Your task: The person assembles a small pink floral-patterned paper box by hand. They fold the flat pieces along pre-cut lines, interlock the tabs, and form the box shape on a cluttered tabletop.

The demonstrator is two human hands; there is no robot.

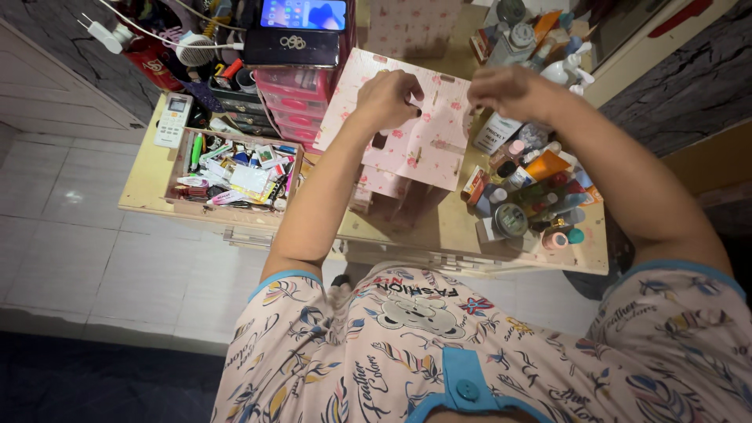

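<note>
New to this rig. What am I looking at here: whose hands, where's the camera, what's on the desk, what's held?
There is no machine. One camera worn on a person's head looks down over their patterned shirt at their own bare hands. The left hand and right hand both grip the top edge of a pink floral board panel, tilted over a wooden desk. At left lie an open tray of small clutter and a white remote; at right, bottles and jars; behind, pink drawers with a phone on top.
</note>
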